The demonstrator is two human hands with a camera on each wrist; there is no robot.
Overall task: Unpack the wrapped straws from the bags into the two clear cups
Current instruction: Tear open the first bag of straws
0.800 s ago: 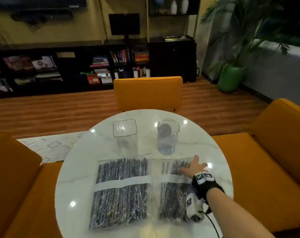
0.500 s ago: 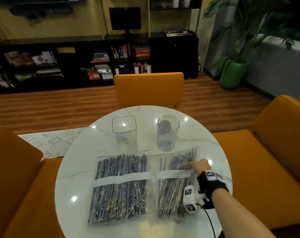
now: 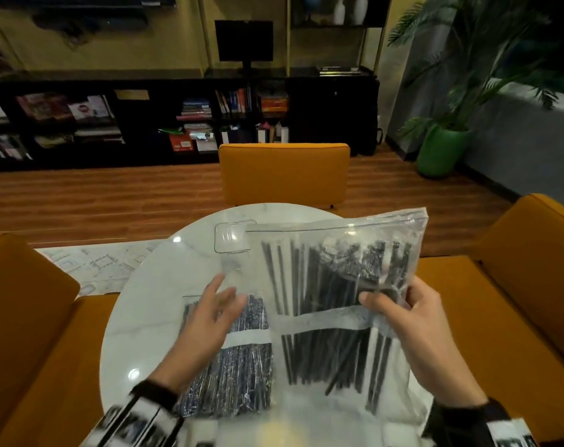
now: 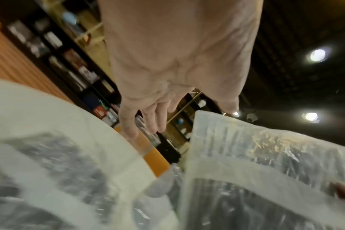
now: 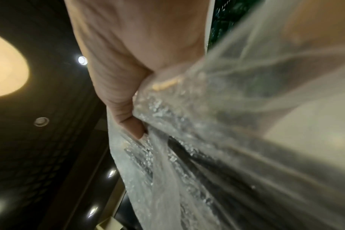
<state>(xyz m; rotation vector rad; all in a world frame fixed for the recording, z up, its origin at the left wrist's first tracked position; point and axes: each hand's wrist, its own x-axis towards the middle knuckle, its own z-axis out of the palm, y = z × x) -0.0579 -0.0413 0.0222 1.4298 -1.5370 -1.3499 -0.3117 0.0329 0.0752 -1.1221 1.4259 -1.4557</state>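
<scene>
The right hand [image 3: 416, 321] grips the right edge of the raised bag [image 3: 335, 321], thumb on the near face and fingers curled behind the plastic; the right wrist view confirms the film bunched inside the closed fingers [image 5: 128, 121]. The left hand [image 3: 206, 321] is unclosed, fingers spread and relaxed, held just left of the raised bag and above the flat bag [image 3: 242, 375]; it holds nothing (the left wrist view shows a clear gap between fingertips and bag edge).

Containers, near to far:
- Raised bag: clear zip bag with a white band across its middle, tilted up off the table [image 3: 139, 317]. It contains black wrapped straws [image 3: 325, 285], loosely fanned. The zip edge is uppermost.
- Flat bag: same type, lying on the table at left, densely filled with wrapped straws in a parallel stack.
- Square clear cup [image 3: 230, 237]: upright on the far side of the table, partly behind the raised bag's upper left corner. No contents are discernible.
- The second clear cup is hidden behind the raised bag.

Changes from the earlier frames: the right-side bag lay flat on the table under the right hand; it is now lifted clear. The left hand, previously out of view, has entered.
</scene>
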